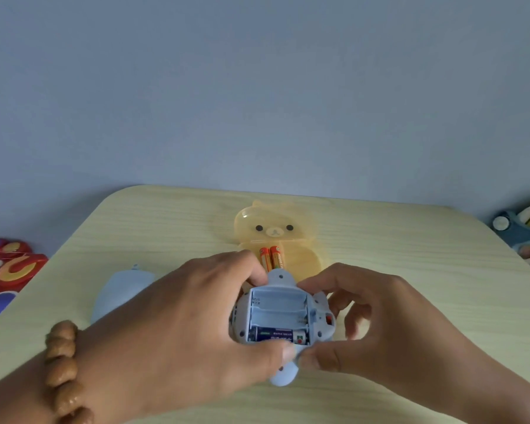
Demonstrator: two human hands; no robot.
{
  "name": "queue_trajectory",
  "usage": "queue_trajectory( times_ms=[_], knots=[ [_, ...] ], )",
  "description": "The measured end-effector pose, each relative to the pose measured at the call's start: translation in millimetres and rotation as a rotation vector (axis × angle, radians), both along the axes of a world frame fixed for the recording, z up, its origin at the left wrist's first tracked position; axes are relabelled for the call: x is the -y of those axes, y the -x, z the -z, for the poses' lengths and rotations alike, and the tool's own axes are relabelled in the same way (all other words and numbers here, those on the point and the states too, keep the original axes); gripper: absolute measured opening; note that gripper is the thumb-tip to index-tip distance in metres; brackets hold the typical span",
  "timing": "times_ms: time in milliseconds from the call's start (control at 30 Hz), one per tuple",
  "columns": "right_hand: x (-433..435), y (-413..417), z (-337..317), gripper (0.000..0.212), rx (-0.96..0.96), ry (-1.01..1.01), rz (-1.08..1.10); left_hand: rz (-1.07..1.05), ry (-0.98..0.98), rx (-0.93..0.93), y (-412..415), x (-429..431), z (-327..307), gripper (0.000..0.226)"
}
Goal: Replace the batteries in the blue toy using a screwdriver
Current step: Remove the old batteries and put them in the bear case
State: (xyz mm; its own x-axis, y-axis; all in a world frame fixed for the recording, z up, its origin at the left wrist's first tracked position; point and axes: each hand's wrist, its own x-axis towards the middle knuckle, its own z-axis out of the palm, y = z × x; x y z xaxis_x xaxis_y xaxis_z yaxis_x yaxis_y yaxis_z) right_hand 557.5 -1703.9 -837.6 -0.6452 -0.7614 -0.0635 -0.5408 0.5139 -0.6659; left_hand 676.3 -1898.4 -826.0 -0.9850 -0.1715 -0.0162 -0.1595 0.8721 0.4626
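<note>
Blue plastic toy lies underside up on the pale wooden table, one dark battery in its open bay; our left hand and right hand clasp its sides.

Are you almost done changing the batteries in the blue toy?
About halfway, I think. Done: the battery compartment is open, two slots bare. In hand: the left hand and right hand grip the blue toy, with one dark battery in the nearest slot; old or new, I cannot tell. Left: fill the slots, perhaps with the two orange batteries in the bear case, then screw it shut.
</note>
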Motion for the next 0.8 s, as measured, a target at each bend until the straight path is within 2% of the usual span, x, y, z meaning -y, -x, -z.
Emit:
queue_trajectory(
  times_ms=[100, 200, 333, 800],
  knots=[
    [0, -2, -1, 0.054, 0.001, 0.009, -0.002, -0.074, 0.096, -0.064, 7, -19, 0, 0.04],
    [1, -5, -2, 0.048, 0.006, 0.031, -0.002, -0.119, 0.141, -0.068, 14, -33, 0, 0.041],
    [-2, -9, 1, 0.05, -0.011, 0.061, 0.017, -0.151, 0.202, -0.077, 19, -42, -3, 0.043],
    [-3, -13, 7, 0.053, -0.086, 0.069, -0.003, -0.17, 0.144, -0.067, 17, -48, 0, 0.047]
  ],
)
